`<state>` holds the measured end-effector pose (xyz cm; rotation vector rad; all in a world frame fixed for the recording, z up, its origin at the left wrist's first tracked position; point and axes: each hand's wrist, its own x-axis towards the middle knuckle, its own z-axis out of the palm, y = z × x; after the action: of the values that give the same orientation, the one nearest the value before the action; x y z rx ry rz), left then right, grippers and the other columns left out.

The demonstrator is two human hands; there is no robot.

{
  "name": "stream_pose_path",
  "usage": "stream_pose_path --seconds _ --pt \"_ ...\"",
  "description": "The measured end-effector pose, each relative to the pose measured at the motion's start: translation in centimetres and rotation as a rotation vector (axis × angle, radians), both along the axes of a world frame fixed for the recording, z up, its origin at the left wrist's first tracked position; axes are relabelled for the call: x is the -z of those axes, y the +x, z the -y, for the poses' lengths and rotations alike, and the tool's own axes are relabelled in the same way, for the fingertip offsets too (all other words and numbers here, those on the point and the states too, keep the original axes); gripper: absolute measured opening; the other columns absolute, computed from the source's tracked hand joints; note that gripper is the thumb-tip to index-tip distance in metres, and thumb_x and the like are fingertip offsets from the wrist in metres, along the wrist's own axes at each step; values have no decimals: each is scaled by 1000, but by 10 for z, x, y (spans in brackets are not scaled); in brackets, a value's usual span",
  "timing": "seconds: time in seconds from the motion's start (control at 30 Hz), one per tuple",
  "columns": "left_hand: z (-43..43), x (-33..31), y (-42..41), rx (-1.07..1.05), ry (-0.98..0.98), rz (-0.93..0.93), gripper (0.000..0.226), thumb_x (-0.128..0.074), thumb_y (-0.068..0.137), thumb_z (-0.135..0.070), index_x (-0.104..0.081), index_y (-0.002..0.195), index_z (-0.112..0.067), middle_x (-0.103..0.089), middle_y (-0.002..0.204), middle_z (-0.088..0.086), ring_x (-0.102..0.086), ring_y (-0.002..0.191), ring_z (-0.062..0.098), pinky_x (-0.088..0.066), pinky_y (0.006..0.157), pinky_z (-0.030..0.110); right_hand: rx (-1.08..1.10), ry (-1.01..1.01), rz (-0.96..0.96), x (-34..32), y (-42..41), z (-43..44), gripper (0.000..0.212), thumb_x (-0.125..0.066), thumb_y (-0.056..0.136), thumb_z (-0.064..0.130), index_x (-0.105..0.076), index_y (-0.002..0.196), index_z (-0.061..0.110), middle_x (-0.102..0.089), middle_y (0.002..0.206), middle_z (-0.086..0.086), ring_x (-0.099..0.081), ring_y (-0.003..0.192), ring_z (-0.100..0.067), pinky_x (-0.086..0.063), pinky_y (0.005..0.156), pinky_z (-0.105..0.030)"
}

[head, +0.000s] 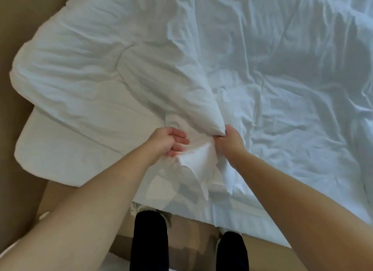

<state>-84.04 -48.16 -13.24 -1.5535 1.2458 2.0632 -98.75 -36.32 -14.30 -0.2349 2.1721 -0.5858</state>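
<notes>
Duvet corner [217, 127], mid-bed [302, 89], is pinched tight in the right hand [228, 143], bulk trailing toward 10 o'clock; left hand [169, 142] at its 9 o'clock rests fingers loosely curled on the cover flap [198, 161], which it should spread before pulling.

Right hand [228, 140] clamped on duvet corner [218, 127], fingers curled tight round pointed tip. Left hand [169, 142] just beside it, fingers loosely curled, touching loose cover fabric [197, 163]. Whether it pinched anything, could not tell. Rest of duvet [96, 74] lay bunched across left part of bed [262, 226]. Creased white sheet [292, 93] spread out to right. Dark trouser legs [149, 240] stood at bed edge, on tan floor [12, 139].
</notes>
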Motion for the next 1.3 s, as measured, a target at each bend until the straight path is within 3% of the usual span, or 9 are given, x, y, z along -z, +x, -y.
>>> stream_pose_path --seconds 0.1,0.2,0.27,0.4,0.5,0.67,0.83,1.07,1.3 --pt "-13 28 13 365 -694 275 28 -56 85 -11 -55 112 -14 -57 120 14 -58 102 33 -48 83 39 -141 110 -136 -1 -27 -3 28 -45 88 2 -54 114 9 -61 109 -16 -55 101 -33 -35 75 -29" --pt "-40 58 9 878 -514 357 118 -77 70 -54 0 154 -22 1 160 13 -7 146 40 -24 109 58 -189 169 -176 4 -65 -10 18 -46 95 9 -54 111 7 -60 103 -18 -56 101 -33 -38 73 -34" --pt "-58 73 -1 1090 -569 507 129 -70 72 -64 24 150 -20 26 157 13 14 146 41 -17 109 65 -130 173 -106 8 -83 -14 18 -40 98 18 -51 87 11 -53 87 -8 -51 82 -26 -35 59 -30" --pt "-60 84 -12 1098 -994 501 51 -52 95 -14 -33 142 -12 -41 136 12 -46 120 32 -43 85 37 -232 180 -104 17 -91 -15 21 -36 96 11 -39 75 15 -45 80 -5 -38 69 -21 -29 56 -28" --pt "-23 65 8 1221 -1011 437 32 -42 98 -11 -53 127 -17 -60 120 6 -59 110 27 -45 86 34 -397 188 -212 11 -87 -18 5 -41 93 7 -44 94 11 -48 82 -6 -41 66 -20 -32 57 -28" --pt "69 -26 119 1851 -932 828 23 -50 96 -33 -57 118 -31 -57 119 -11 -52 117 13 -30 105 36 -602 182 -168 -22 -38 -7 36 -47 96 14 -45 132 14 -59 117 -21 -55 108 -40 -43 89 -38" --pt "126 -63 195 1928 -735 1417 63 -39 96 -51 -25 151 -24 -27 156 8 -19 145 33 -4 115 64 -829 90 111 -27 77 45 72 -50 98 40 -13 155 17 -41 150 -13 -41 135 -31 -32 106 -34" --pt "30 12 164 1565 -913 370 90 -63 81 -22 -7 151 -20 -16 156 8 -19 143 27 -32 107 49 -1126 268 108 29 123 14 103 -57 84 66 11 154 33 1 164 4 -2 150 -30 -11 114 -66" --pt "-26 72 127 1485 -848 643 88 -50 95 -31 12 151 -4 13 160 16 -2 149 29 -27 109 60 -1340 263 -305 56 69 -95 109 -59 80 67 16 152 34 20 162 -4 17 149 -31 5 115 -62"
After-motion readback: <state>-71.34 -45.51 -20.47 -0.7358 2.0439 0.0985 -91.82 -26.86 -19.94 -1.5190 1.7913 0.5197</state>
